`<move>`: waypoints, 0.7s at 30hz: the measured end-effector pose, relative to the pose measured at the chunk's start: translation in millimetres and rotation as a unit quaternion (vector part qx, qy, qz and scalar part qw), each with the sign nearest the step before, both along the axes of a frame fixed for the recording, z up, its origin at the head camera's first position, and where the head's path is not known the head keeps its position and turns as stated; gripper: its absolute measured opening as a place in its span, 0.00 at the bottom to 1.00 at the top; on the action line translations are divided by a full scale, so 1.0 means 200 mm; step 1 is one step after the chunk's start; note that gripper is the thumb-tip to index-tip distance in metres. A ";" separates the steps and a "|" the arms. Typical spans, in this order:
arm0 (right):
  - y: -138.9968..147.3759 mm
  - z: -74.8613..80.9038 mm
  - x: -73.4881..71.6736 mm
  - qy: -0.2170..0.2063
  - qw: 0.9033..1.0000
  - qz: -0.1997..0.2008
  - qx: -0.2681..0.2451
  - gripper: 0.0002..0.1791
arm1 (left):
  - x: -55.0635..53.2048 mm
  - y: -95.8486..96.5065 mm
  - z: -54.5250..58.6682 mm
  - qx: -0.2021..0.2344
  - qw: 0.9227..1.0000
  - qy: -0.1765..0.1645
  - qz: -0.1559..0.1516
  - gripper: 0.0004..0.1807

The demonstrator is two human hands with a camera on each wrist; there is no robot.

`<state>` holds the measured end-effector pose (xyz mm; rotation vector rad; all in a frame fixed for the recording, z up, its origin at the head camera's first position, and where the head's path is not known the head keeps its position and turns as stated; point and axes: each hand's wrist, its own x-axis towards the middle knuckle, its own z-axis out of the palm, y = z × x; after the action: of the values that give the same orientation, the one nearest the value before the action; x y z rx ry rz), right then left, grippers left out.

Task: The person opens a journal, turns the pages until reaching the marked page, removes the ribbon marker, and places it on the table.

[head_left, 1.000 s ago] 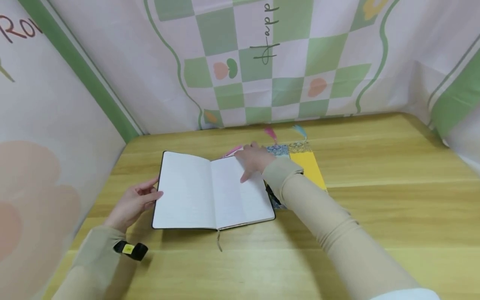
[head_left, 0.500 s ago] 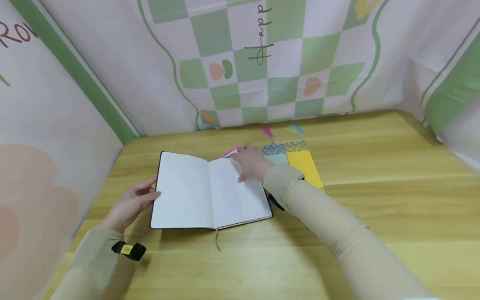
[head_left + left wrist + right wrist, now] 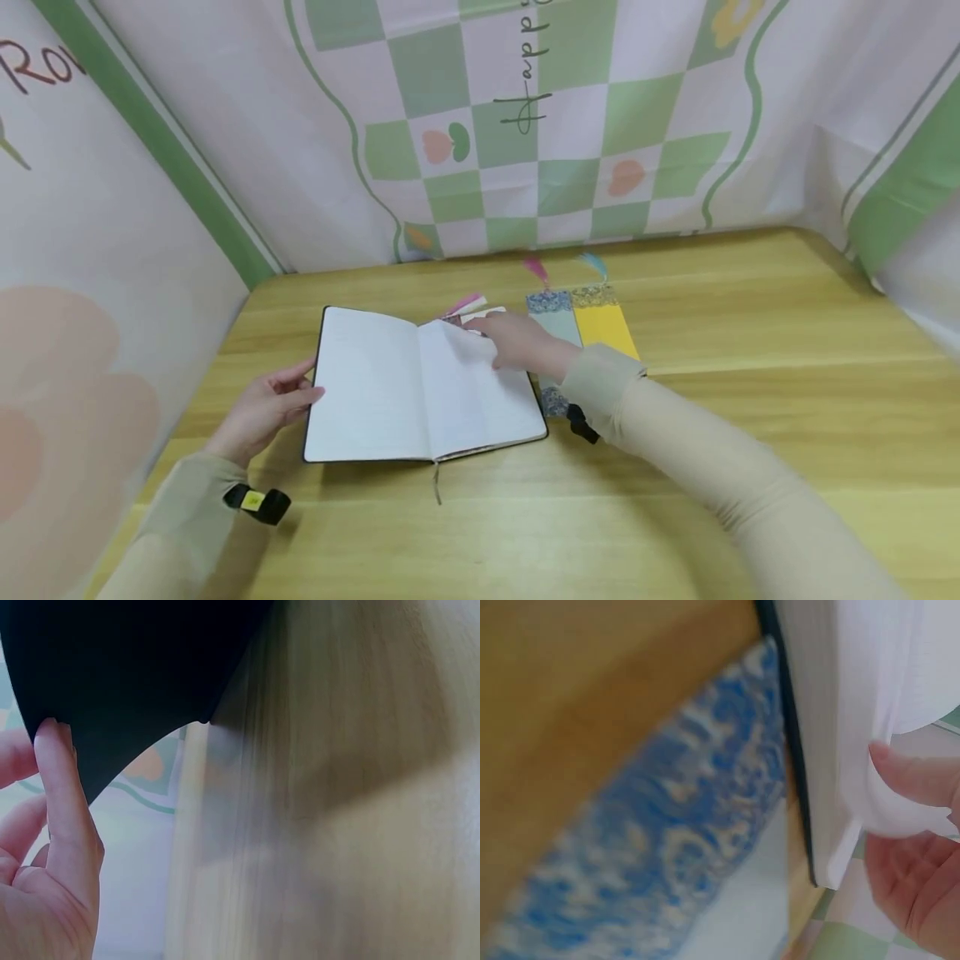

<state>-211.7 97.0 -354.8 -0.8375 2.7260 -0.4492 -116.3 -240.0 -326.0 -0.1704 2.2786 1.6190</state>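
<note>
An open notebook [image 3: 367,392] with blank white pages and a dark cover lies tilted over the table, a ribbon hanging from its spine. My left hand [image 3: 258,412] pinches its left edge, thumb on the page side and fingers behind the black cover [image 3: 142,675]. With my right hand [image 3: 517,342] I pinch the upper corner of a right-hand page, which bends up in a curl [image 3: 892,806] in the right wrist view. Beneath the lifted page, at the top edge, shows the patterned end of a bookmark [image 3: 453,319] with a pink tassel [image 3: 467,303].
Right of the notebook lie a grey-blue bookmark [image 3: 555,323] with a pink tassel and a yellow bookmark [image 3: 606,327] with a blue tassel, side by side. The wooden table [image 3: 480,542] meets printed cloth [image 3: 570,192] at the back and left.
My right hand has drawn back from the top edge toward the right and down, bending the page corner with it. The bookmark's patterned end has come into view. My left hand keeps its place.
</note>
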 end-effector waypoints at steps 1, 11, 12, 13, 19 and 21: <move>0.01 0.00 0.01 -0.011 1.000 -0.011 -0.023 0.38 | 0.00 0.00 0.00 -0.002 1.000 0.000 -0.001 0.36; 0.06 -0.02 0.02 -0.171 0.944 -0.140 -0.246 0.34 | -0.01 -0.02 -0.03 -0.005 1.000 -0.003 -0.001 0.36; 0.06 -0.01 0.02 -0.200 0.928 -0.151 -0.277 0.35 | -0.01 -0.02 -0.03 -0.003 1.000 -0.004 0.000 0.36; 0.06 0.00 0.02 -0.226 0.911 -0.161 -0.306 0.36 | -0.02 -0.02 -0.04 -0.002 1.000 -0.005 0.002 0.36; 0.05 0.04 0.04 -0.329 0.813 -0.196 -0.439 0.34 | -0.02 -0.03 -0.05 0.000 1.000 -0.008 0.008 0.36; 0.03 0.06 0.05 -0.347 0.797 -0.185 -0.458 0.33 | -0.02 -0.03 -0.05 0.001 1.000 -0.010 0.010 0.36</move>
<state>-201.0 103.2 -343.0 -0.1633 1.8497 -1.8237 -121.3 -245.4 -335.2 -0.2082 2.2670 1.6210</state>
